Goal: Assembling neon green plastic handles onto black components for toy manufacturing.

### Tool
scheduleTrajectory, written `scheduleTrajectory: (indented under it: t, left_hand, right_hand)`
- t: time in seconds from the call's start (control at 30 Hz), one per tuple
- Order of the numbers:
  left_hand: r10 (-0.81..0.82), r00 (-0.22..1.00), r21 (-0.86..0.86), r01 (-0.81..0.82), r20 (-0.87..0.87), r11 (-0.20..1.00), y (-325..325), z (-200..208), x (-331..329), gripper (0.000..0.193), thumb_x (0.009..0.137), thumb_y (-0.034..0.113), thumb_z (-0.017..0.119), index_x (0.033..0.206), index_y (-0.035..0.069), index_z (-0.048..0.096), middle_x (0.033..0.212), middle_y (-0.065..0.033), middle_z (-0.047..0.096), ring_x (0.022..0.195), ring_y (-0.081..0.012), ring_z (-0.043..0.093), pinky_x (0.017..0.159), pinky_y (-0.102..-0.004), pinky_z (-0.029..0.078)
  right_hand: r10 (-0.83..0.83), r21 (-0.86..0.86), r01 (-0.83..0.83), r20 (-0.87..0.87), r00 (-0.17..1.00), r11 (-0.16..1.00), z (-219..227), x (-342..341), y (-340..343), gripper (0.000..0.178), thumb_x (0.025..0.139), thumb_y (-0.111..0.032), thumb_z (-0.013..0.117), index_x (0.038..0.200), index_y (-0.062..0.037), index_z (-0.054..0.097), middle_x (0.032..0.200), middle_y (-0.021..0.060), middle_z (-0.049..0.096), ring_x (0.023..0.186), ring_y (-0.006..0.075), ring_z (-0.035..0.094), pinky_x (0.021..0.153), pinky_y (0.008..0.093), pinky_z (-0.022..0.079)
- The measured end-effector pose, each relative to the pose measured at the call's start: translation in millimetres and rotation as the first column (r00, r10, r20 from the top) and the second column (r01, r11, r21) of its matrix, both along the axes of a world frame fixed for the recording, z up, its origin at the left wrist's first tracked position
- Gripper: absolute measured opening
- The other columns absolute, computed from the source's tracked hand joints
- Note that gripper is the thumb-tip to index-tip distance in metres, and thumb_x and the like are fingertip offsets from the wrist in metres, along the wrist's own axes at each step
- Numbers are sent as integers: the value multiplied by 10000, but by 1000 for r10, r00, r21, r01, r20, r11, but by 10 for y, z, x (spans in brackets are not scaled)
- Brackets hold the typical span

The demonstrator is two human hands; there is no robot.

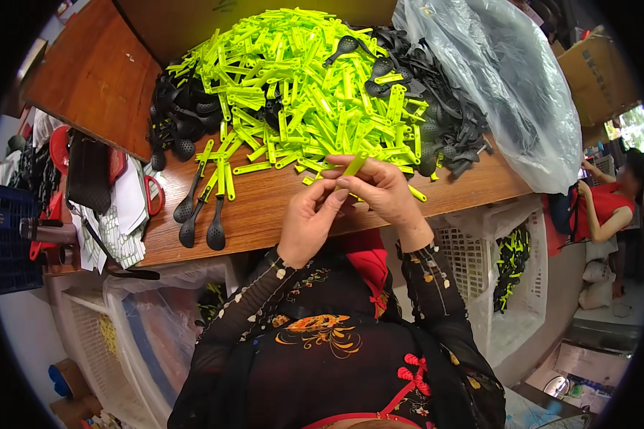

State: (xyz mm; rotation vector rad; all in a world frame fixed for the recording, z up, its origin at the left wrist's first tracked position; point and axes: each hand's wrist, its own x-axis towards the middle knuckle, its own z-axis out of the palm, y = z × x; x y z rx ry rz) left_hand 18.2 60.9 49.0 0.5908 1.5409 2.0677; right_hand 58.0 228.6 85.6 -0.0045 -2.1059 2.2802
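Observation:
Near the table's front edge, my right hand (385, 191) pinches a yellow-green plastic handle (355, 164) between thumb and fingers. Close against it, my left hand (309, 218) is closed too, thumb pressed to its fingers; what it grips is hidden. Beyond both hands rises a big heap of similar yellow-green handles (300, 86). To the left lie three spoons with black perforated heads and yellow-green handles, one of them a perforated spoon (216, 230) nearest the edge. Loose black spoon heads (186, 118) lie left of the heap, and more black pieces (451, 118) lie on its right.
A clear plastic bag (501, 79) covers the table's right rear. Red-handled scissors (153, 196) and papers (122, 207) sit at the left. Below the table stand lined white crates (465, 257), one holding black and yellow-green pieces. A person in red (608, 214) is at the far right.

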Motion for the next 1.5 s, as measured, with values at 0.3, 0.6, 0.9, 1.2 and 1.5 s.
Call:
scheduleTrajectory:
  t: [0.3,0.6,0.9,1.2,1.5]
  left_hand:
    - [50,772,-239,-257,-633,936,-349,218,-95,231,945,119,676,1166,54,694,942,-149,710,784,-316,705,668,-365,531]
    - [-268,358,-426,-503,-895,752,-623,-130,-554,395,844,-25,632,1205,110,715,1188,-44,713,1273,-289,580,1171,-574,281]
    - [-255,500,-529,-543,-827,652,-605,0,-479,553,810,-79,498,1313,89,652,1490,-78,529,1511,-386,277,1201,-685,0]
    - [-54,981,-201,16,-185,979,-4,168,-540,350,1025,120,579,1352,-4,590,1380,-164,610,1209,-326,640,1025,-334,494]
    - [-113,838,243,-23,534,970,283,-160,-485,335,1079,300,523,1251,16,564,1224,-156,651,1165,-271,650,996,-414,551]
  right_hand:
    - [18,-276,-18,-4,1000,961,-131,-49,-120,629,947,-2,676,1518,5,412,1087,154,753,1022,173,712,926,295,556]
    - [-365,615,664,-555,747,425,-173,-395,888,265,903,-38,697,1156,-105,741,1051,65,756,988,246,680,876,341,530]
    - [-181,816,562,-537,824,133,-213,-901,885,193,853,-147,762,1037,-105,719,925,30,715,882,247,651,789,389,469]
    - [-107,667,689,-692,714,282,-125,-585,745,214,820,-36,757,1013,-125,728,952,31,724,913,229,657,850,369,450]
    - [30,778,506,-555,831,373,-150,-30,761,429,759,12,760,1165,-124,728,1058,58,713,1012,274,649,893,391,493]
